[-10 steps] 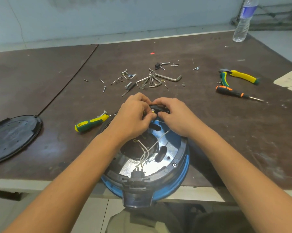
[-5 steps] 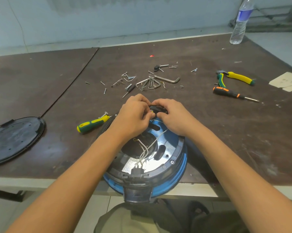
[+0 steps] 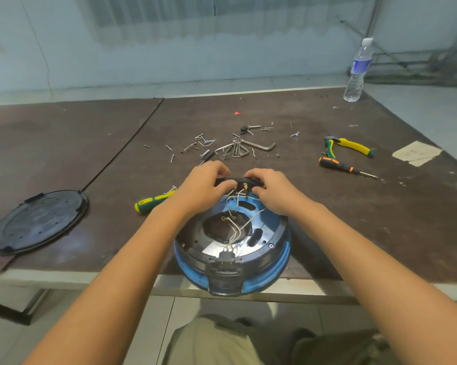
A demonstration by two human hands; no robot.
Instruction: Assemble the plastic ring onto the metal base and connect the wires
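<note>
Wires (image 3: 238, 227) trail loose across the metal base (image 3: 216, 246) at the near edge of the worktop (image 3: 340, 219); left hand (image 3: 203, 188) and right hand (image 3: 273, 192) both curl fingers (image 3: 227, 184) round the far side of the plastic ring (image 3: 277, 238), likely steadying its terminals for connecting.

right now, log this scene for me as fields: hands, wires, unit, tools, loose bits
left hand: grips black plastic piece at the unit's far rim
right hand: grips the same piece from the other side
wires: white, loose, running across the unit's middle to the far rim
metal base: inside blue housing, at table front edge
tools: green-yellow screwdriver left of unit; pliers and orange screwdriver to the right
loose bits: screws and hex keys beyond the hands
black cover: flat, far left
</note>
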